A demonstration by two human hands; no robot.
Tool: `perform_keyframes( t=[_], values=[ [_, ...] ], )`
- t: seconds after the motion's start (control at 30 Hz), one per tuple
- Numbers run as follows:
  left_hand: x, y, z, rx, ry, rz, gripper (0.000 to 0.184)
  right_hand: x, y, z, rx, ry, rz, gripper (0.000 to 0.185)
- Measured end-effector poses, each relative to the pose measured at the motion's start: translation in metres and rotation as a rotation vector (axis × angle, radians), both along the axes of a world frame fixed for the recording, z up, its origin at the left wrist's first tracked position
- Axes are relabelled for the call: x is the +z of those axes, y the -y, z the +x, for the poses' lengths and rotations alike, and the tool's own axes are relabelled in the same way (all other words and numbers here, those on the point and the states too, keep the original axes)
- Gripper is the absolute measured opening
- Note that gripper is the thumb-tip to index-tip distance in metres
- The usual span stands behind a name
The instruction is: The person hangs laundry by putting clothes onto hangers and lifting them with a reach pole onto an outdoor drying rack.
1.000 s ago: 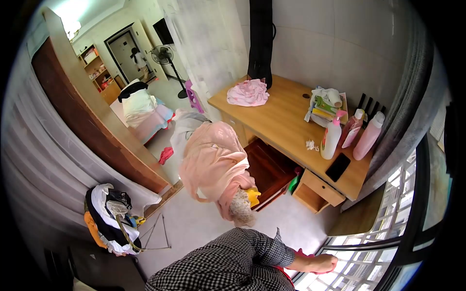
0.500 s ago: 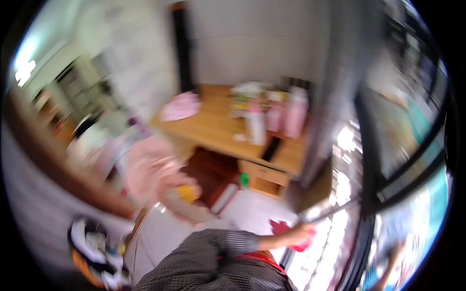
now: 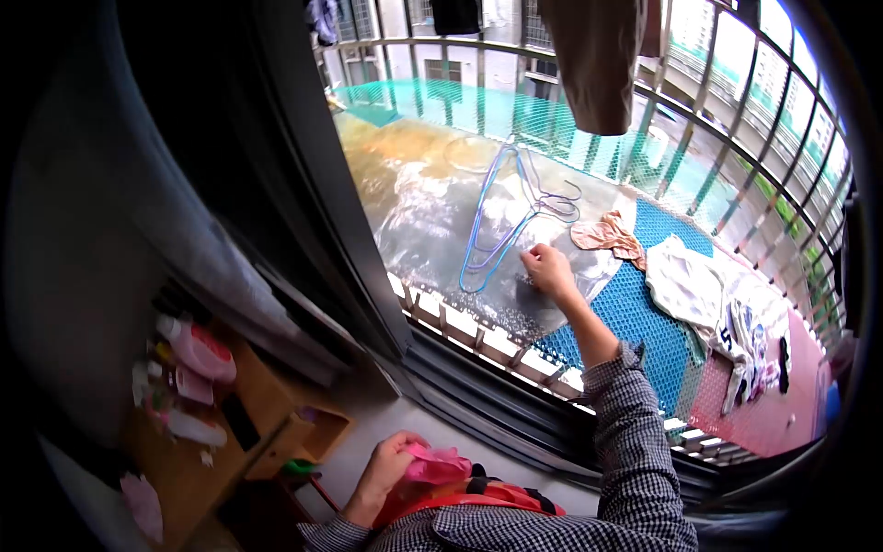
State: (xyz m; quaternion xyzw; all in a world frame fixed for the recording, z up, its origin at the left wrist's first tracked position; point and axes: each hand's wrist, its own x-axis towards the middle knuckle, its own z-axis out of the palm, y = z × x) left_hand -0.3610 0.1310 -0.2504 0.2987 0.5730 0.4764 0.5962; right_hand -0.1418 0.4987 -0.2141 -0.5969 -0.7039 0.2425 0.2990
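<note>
At the bottom centre, my left hand [image 3: 388, 467] is closed on a bunched pink cloth [image 3: 439, 465], just in front of my body. My right hand [image 3: 549, 270] reaches out through the window opening, over the sheeted ledge. Its fingers are curled, and whether they hold anything is too small to tell. Left of those fingers lie several thin blue and purple hangers [image 3: 480, 241]. A peach-coloured cloth [image 3: 610, 235] rests to the right of my right hand, and beyond it white clothes [image 3: 685, 285] lie on blue mesh matting [image 3: 651, 342].
Metal bars [image 3: 685, 129] enclose the ledge. Trousers [image 3: 596, 69] hang from above. The dark window frame [image 3: 345, 221] runs beside my arms. A wooden desk [image 3: 198, 474] with pink bottles [image 3: 198, 350] and a phone [image 3: 241, 421] stands at the lower left.
The view has swung right from the room to the window ledge. The desk now shows at lower left, and the other person is out of view. My right hand has come into view outside.
</note>
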Motion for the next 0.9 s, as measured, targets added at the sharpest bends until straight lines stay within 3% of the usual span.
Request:
perform_keyframes(
  t=[0.07, 0.13, 0.23, 0.33, 0.37, 0.53, 0.73, 0.9],
  values=[
    [-0.005, -0.008, -0.007, -0.014, 0.047, -0.004, 0.014, 0.026, 0.008, -0.029, -0.1, 0.176, -0.073, 0.051],
    [-0.012, -0.012, -0.019, -0.032, 0.065, 0.002, 0.014, 0.024, 0.003, -0.057, -0.148, 0.297, -0.037, 0.047],
    [-0.018, -0.017, -0.043, -0.057, 0.032, 0.015, 0.015, 0.01, -0.008, -0.072, -0.269, 0.253, -0.02, 0.041],
    [-0.01, -0.017, -0.056, -0.056, 0.065, 0.021, 0.017, 0.002, -0.015, -0.059, -0.407, -0.045, -0.056, 0.038],
    [-0.007, -0.019, -0.059, -0.052, 0.082, 0.03, 0.018, 0.001, -0.012, -0.051, -0.427, -0.032, 0.048, 0.029],
    [-0.037, -0.024, -0.08, -0.148, 0.056, 0.01, 0.018, 0.019, 0.019, -0.009, -0.272, -0.746, -0.029, 0.021],
    [-0.02, -0.033, -0.073, -0.269, 0.066, -0.011, 0.017, 0.076, 0.086, 0.009, -0.159, -0.8, -0.058, 0.019],
    [-0.032, -0.039, -0.07, -0.263, 0.005, 0.057, 0.013, 0.115, 0.192, 0.025, -0.155, -0.769, 0.015, 0.016]
  ],
)
